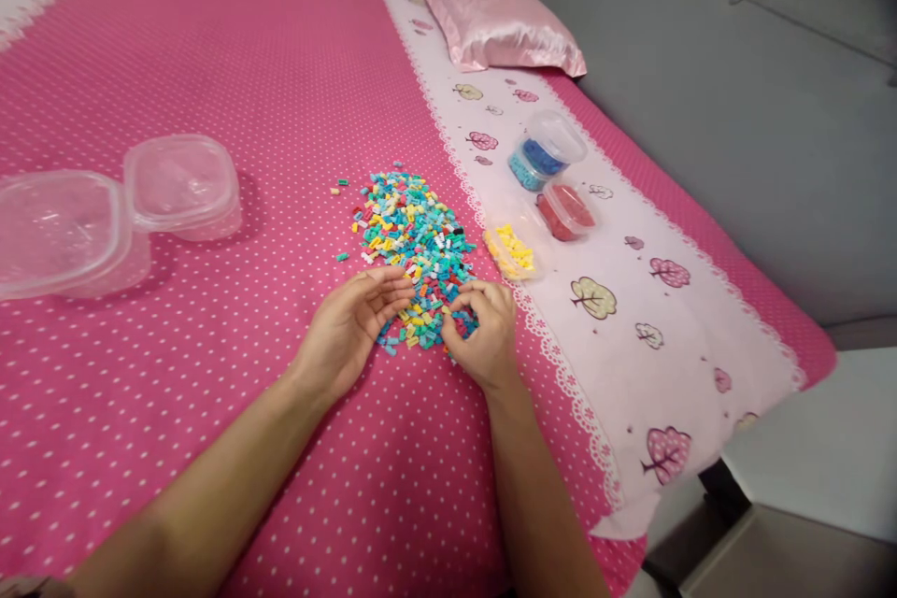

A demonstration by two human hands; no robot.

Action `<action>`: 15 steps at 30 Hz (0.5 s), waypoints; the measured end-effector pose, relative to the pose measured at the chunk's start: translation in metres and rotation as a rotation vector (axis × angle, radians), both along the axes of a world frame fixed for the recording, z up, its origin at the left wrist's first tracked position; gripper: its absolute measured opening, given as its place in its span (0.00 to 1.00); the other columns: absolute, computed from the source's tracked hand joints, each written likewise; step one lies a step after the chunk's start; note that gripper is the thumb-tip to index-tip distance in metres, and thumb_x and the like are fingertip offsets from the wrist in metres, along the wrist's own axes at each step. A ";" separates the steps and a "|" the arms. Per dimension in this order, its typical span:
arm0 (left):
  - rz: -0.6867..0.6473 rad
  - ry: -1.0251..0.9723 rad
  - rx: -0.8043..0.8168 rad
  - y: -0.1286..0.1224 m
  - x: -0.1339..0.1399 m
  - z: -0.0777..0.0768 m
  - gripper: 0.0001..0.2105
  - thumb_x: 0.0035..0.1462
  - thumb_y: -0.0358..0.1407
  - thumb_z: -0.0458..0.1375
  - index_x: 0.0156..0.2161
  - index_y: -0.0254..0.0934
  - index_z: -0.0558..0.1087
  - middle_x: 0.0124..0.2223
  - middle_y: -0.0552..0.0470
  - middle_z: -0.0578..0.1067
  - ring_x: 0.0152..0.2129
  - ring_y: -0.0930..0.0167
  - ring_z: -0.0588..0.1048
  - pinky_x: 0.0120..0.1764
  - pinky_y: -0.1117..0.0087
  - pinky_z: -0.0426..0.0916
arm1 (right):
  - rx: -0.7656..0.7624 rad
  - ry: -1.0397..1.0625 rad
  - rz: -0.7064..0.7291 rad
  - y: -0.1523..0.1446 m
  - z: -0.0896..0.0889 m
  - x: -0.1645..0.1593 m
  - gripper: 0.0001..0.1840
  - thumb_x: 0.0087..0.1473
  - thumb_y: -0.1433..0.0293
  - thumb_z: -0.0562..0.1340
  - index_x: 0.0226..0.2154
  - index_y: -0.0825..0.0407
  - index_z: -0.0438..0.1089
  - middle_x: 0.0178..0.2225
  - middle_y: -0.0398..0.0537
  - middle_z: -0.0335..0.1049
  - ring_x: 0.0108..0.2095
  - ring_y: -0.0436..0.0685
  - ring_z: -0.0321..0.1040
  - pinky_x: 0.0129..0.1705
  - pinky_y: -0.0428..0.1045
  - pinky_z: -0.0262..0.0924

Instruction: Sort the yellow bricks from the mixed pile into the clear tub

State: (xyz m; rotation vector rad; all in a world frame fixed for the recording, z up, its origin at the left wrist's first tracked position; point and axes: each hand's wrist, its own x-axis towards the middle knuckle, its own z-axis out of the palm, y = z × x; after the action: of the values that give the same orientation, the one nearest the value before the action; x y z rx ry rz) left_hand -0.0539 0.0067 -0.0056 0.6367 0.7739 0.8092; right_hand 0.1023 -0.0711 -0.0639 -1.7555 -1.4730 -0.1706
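Note:
A heap of small toy building bricks (420, 229) in teal, blue, yellow, red and white lies on the pink dotted bedspread. At its near left edge my left hand (354, 322) is cupped, palm turned toward the heap, fingers stretched out and holding nothing visible. My right hand (485, 325) is over the near right side, thumb and forefinger brought together in a pinch. Whatever is between those fingertips is too small to make out. To the right stands an open tub of yellow bricks (515, 248), beside a tub of red bricks (567, 210).
Farther back, a tub of dark blue bricks (543, 157) overlaps one of light blue bricks (524, 172). Two clear plastic containers (183, 177) sit at the left. A pink satin pillow (491, 14) lies at the back, near the grey padded headboard (715, 93).

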 end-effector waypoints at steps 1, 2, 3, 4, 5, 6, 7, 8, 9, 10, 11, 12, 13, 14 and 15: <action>-0.017 -0.017 -0.019 0.000 0.000 0.001 0.09 0.53 0.33 0.55 0.34 0.30 0.77 0.35 0.46 0.79 0.35 0.69 0.77 0.43 0.72 0.71 | 0.019 0.007 -0.001 0.000 0.001 0.000 0.03 0.44 0.73 0.62 0.27 0.50 0.66 0.36 0.48 0.69 0.41 0.58 0.65 0.45 0.55 0.56; -0.037 -0.034 -0.036 -0.001 0.001 0.002 0.10 0.54 0.33 0.55 0.35 0.30 0.77 0.37 0.45 0.79 0.37 0.68 0.77 0.45 0.71 0.70 | 0.039 0.017 -0.002 0.000 0.001 0.000 0.04 0.43 0.73 0.61 0.27 0.50 0.65 0.35 0.47 0.69 0.40 0.58 0.65 0.45 0.55 0.56; -0.057 -0.050 -0.056 -0.002 0.001 0.004 0.11 0.55 0.34 0.54 0.36 0.30 0.76 0.39 0.44 0.79 0.40 0.67 0.76 0.46 0.70 0.70 | 0.060 0.028 -0.003 0.000 0.002 0.000 0.05 0.43 0.74 0.61 0.26 0.50 0.65 0.34 0.47 0.70 0.39 0.58 0.65 0.44 0.55 0.56; -0.075 -0.065 -0.078 -0.002 0.001 0.005 0.12 0.55 0.34 0.53 0.37 0.29 0.76 0.41 0.43 0.79 0.42 0.66 0.76 0.48 0.68 0.69 | 0.079 0.038 -0.004 -0.001 0.003 0.000 0.06 0.42 0.75 0.61 0.26 0.50 0.64 0.33 0.46 0.70 0.38 0.58 0.66 0.44 0.55 0.57; -0.093 -0.077 -0.103 -0.004 0.002 0.006 0.13 0.56 0.35 0.53 0.39 0.29 0.76 0.43 0.42 0.78 0.44 0.65 0.75 0.50 0.67 0.68 | 0.096 0.045 -0.006 -0.001 0.004 0.000 0.06 0.41 0.75 0.60 0.26 0.50 0.63 0.31 0.46 0.70 0.37 0.57 0.66 0.43 0.55 0.57; -0.112 -0.087 -0.131 -0.005 0.002 0.008 0.14 0.56 0.36 0.53 0.40 0.28 0.76 0.44 0.41 0.78 0.46 0.64 0.75 0.52 0.66 0.67 | 0.108 0.047 -0.011 -0.001 0.005 0.000 0.07 0.41 0.76 0.60 0.26 0.50 0.63 0.30 0.45 0.70 0.36 0.57 0.66 0.43 0.55 0.57; -0.131 -0.096 -0.161 -0.006 0.002 0.009 0.15 0.56 0.37 0.52 0.41 0.28 0.76 0.46 0.40 0.77 0.47 0.63 0.74 0.53 0.65 0.66 | 0.116 0.043 -0.021 -0.002 0.006 -0.001 0.06 0.42 0.76 0.60 0.26 0.50 0.63 0.29 0.44 0.70 0.35 0.57 0.65 0.43 0.55 0.57; -0.149 -0.105 -0.190 -0.008 0.003 0.010 0.16 0.57 0.37 0.51 0.42 0.27 0.75 0.48 0.38 0.76 0.49 0.62 0.73 0.55 0.64 0.64 | 0.124 0.034 -0.034 -0.002 0.007 -0.001 0.06 0.43 0.76 0.60 0.26 0.50 0.63 0.28 0.44 0.70 0.34 0.56 0.65 0.43 0.55 0.57; -0.164 -0.115 -0.217 -0.009 0.003 0.011 0.17 0.57 0.38 0.51 0.43 0.26 0.75 0.49 0.37 0.75 0.50 0.61 0.72 0.56 0.64 0.63 | 0.134 0.023 -0.049 -0.002 0.007 -0.002 0.05 0.44 0.75 0.60 0.26 0.50 0.64 0.27 0.43 0.70 0.34 0.56 0.65 0.43 0.54 0.57; -0.177 -0.126 -0.241 -0.010 0.004 0.011 0.18 0.57 0.38 0.50 0.45 0.25 0.74 0.51 0.36 0.75 0.51 0.61 0.71 0.56 0.64 0.63 | 0.146 0.010 -0.063 -0.002 0.008 -0.002 0.05 0.45 0.75 0.60 0.26 0.50 0.65 0.27 0.43 0.70 0.33 0.56 0.65 0.42 0.54 0.57; -0.187 -0.138 -0.261 -0.012 0.004 0.011 0.19 0.58 0.38 0.50 0.46 0.24 0.73 0.52 0.35 0.74 0.52 0.60 0.70 0.57 0.64 0.62 | 0.158 -0.002 -0.075 -0.002 0.008 -0.003 0.04 0.46 0.75 0.60 0.26 0.49 0.65 0.26 0.43 0.70 0.33 0.56 0.65 0.42 0.54 0.58; -0.195 -0.151 -0.279 -0.013 0.004 0.011 0.20 0.58 0.39 0.50 0.47 0.23 0.72 0.52 0.35 0.73 0.53 0.60 0.69 0.58 0.64 0.61 | 0.169 -0.012 -0.081 -0.002 0.008 -0.003 0.04 0.46 0.74 0.61 0.27 0.49 0.66 0.26 0.43 0.70 0.33 0.56 0.65 0.42 0.54 0.58; -0.203 -0.164 -0.294 -0.013 0.005 0.010 0.21 0.58 0.39 0.50 0.48 0.22 0.71 0.53 0.34 0.72 0.54 0.60 0.69 0.58 0.64 0.60 | 0.179 -0.022 -0.084 -0.002 0.008 -0.003 0.04 0.46 0.74 0.61 0.27 0.49 0.66 0.26 0.43 0.70 0.33 0.56 0.65 0.41 0.54 0.58; -0.212 -0.175 -0.307 -0.014 0.005 0.010 0.22 0.58 0.40 0.50 0.49 0.21 0.71 0.54 0.34 0.72 0.54 0.60 0.68 0.58 0.64 0.60 | 0.185 -0.031 -0.083 -0.002 0.008 -0.003 0.04 0.47 0.74 0.61 0.27 0.49 0.66 0.26 0.43 0.70 0.33 0.56 0.65 0.41 0.54 0.58; -0.221 -0.185 -0.319 -0.014 0.005 0.009 0.23 0.59 0.40 0.49 0.50 0.21 0.70 0.54 0.34 0.72 0.54 0.60 0.68 0.59 0.64 0.60 | 0.191 -0.039 -0.081 -0.002 0.009 -0.003 0.04 0.47 0.74 0.61 0.27 0.50 0.66 0.26 0.43 0.70 0.33 0.56 0.65 0.41 0.54 0.58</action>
State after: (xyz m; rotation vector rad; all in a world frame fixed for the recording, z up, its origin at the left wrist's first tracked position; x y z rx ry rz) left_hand -0.0485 -0.0075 0.0036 0.3483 0.6332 0.5184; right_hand 0.0993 -0.0728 -0.0553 -1.6652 -1.3660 -0.3777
